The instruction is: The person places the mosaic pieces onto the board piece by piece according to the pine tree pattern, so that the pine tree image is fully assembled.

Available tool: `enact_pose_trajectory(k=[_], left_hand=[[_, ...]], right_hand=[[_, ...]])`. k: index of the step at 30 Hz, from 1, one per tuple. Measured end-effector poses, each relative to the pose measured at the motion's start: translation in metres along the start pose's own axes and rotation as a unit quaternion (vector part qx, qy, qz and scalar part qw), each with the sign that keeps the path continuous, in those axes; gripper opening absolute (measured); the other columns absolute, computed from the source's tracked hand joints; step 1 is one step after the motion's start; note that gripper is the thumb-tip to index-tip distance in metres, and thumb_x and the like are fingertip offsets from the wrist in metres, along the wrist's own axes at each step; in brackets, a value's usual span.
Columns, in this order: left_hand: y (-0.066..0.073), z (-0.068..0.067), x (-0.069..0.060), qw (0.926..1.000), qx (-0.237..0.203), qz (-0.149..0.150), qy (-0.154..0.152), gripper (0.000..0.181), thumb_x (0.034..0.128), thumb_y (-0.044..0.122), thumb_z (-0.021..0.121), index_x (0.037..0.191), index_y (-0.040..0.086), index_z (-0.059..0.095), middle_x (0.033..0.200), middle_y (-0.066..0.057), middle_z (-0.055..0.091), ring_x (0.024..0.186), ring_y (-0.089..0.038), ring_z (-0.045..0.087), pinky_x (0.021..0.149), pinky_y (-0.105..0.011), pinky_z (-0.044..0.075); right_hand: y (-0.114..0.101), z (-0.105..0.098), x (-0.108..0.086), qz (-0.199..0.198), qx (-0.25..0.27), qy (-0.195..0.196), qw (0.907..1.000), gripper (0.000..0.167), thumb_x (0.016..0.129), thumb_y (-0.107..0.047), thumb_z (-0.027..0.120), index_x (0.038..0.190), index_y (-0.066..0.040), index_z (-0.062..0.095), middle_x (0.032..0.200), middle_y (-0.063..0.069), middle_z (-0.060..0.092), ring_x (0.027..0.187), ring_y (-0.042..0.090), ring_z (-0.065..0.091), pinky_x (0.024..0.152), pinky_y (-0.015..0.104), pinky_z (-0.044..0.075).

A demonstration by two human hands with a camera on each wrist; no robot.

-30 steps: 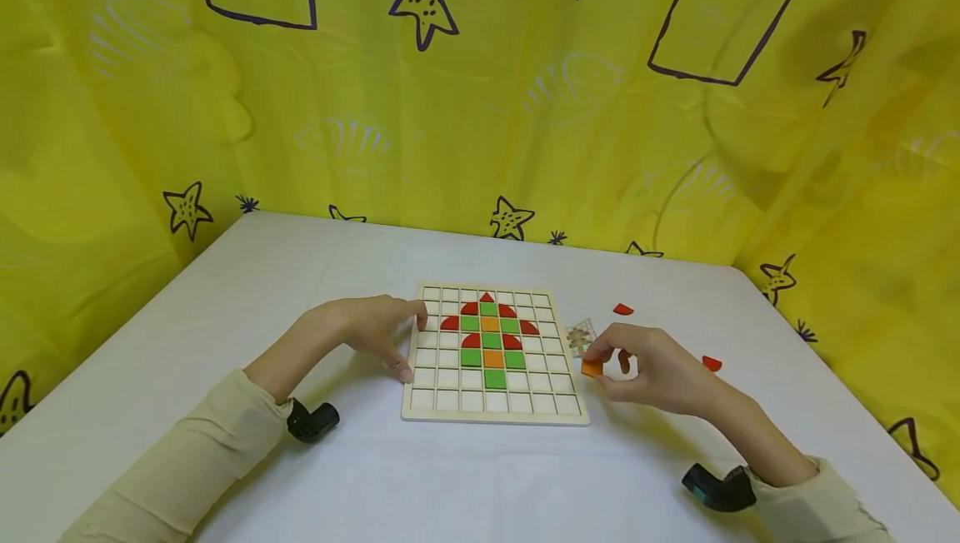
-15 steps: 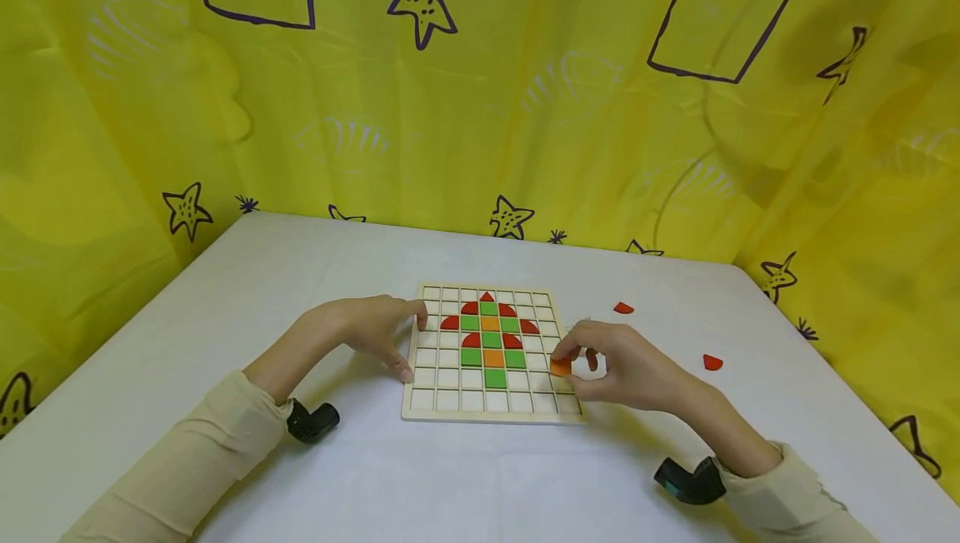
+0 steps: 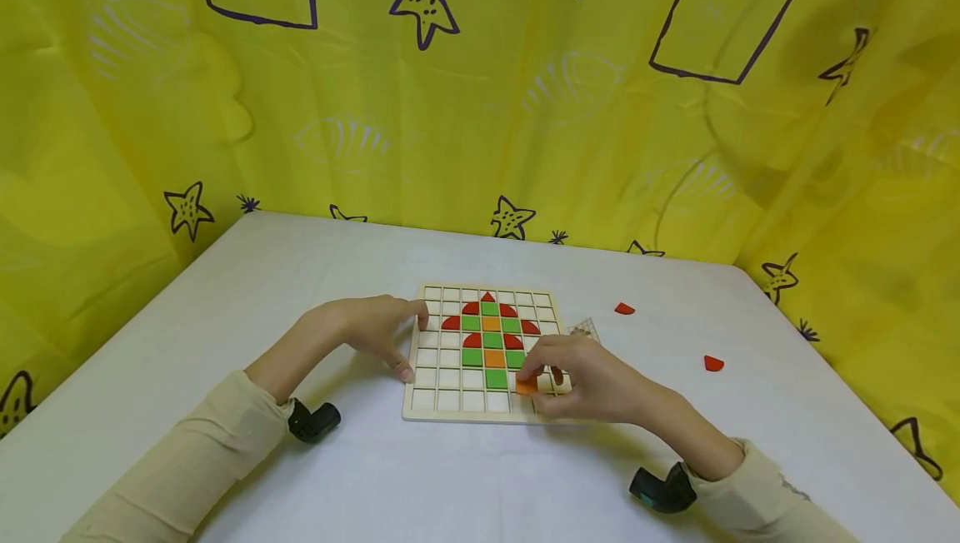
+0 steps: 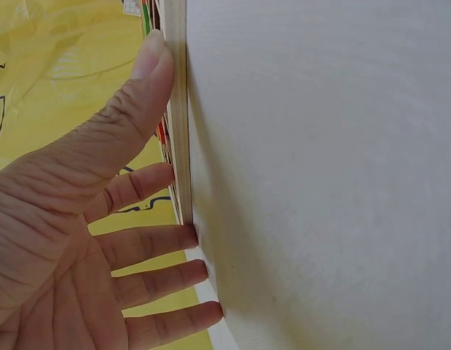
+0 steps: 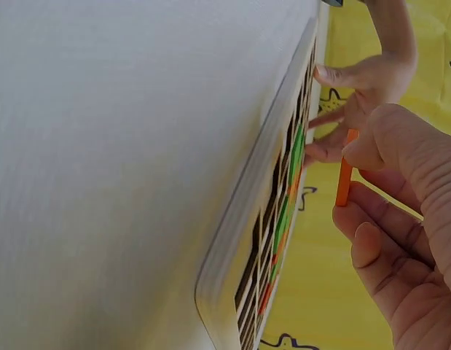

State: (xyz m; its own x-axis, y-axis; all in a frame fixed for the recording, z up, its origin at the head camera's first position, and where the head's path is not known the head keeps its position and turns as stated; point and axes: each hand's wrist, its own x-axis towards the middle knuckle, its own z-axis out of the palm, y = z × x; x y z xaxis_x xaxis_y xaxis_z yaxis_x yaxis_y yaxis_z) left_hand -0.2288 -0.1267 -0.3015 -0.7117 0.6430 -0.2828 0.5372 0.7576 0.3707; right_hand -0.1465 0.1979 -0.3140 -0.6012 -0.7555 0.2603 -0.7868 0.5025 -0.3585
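A wooden grid board [image 3: 448, 401] lies on the white table, with red, green and orange tiles set in its middle cells. My left hand [image 3: 375, 331] rests at the board's left edge; the thumb [image 4: 154, 65] and fairly straight fingers touch the edge. My right hand [image 3: 588, 381] is over the board's lower right part, pinching an orange square tile [image 3: 527, 386] between thumb and fingers. In the right wrist view the orange tile [image 5: 344, 179] stands on edge in that pinch, raised off the grid. Part of the board's right side is hidden by the right hand.
Two loose red tiles lie to the right, one farther back [image 3: 625, 308] and one nearer [image 3: 714, 364]. A small patterned card [image 3: 585, 329] lies beside the board, partly hidden by the right hand. A yellow curtain [image 3: 480, 127] hangs behind the table.
My right hand has carried the orange tile leftward, from beside the board to over its lower right cells. My left hand has stayed at the left edge.
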Motion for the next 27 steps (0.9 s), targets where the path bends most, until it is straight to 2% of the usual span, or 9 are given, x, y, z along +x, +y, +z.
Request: enact_pose_trajectory(k=[4,9,18,27], left_hand=[[0.001,0.000,0.000,1.0000,0.000,0.000,0.000,0.064,0.0755,0.040,0.091,0.122,0.017,0.053,0.113,-0.005,0.060,0.101,-0.021,0.053,0.091,-0.040,0.046],[0.000,0.000,0.000,1.0000,0.001,0.001,0.001,0.064,0.0752,0.040,0.091,0.122,0.017,0.053,0.112,-0.004,0.060,0.101,-0.021,0.053,0.091,-0.039,0.045],[0.000,0.000,0.000,1.0000,0.001,0.005,0.002,0.064,0.0751,0.040,0.091,0.122,0.016,0.053,0.112,-0.004,0.060,0.100,-0.021,0.053,0.091,-0.039,0.045],[0.000,0.000,0.000,1.0000,-0.002,0.000,0.002,0.063,0.0748,0.039,0.091,0.121,0.017,0.054,0.113,-0.005,0.060,0.101,-0.021,0.053,0.090,-0.039,0.045]], right_hand=[[-0.003,0.006,0.005,-0.001,0.013,-0.010,0.9999,0.023,0.082,-0.005,0.078,0.102,-0.016,0.074,0.099,-0.009,0.070,0.082,0.010,0.059,0.070,0.023,0.052],[-0.005,0.013,0.009,-0.033,0.003,-0.005,0.9994,0.017,0.084,-0.007,0.078,0.098,-0.016,0.073,0.096,-0.009,0.069,0.083,0.009,0.060,0.074,0.022,0.051],[-0.008,0.019,0.016,-0.004,0.012,-0.032,0.9994,0.017,0.086,-0.008,0.077,0.100,-0.016,0.073,0.097,-0.010,0.069,0.083,0.008,0.057,0.073,0.020,0.049],[-0.007,0.023,0.020,0.001,0.022,-0.044,0.9988,0.013,0.087,-0.008,0.077,0.099,-0.014,0.074,0.094,-0.007,0.070,0.078,0.007,0.057,0.069,0.020,0.049]])
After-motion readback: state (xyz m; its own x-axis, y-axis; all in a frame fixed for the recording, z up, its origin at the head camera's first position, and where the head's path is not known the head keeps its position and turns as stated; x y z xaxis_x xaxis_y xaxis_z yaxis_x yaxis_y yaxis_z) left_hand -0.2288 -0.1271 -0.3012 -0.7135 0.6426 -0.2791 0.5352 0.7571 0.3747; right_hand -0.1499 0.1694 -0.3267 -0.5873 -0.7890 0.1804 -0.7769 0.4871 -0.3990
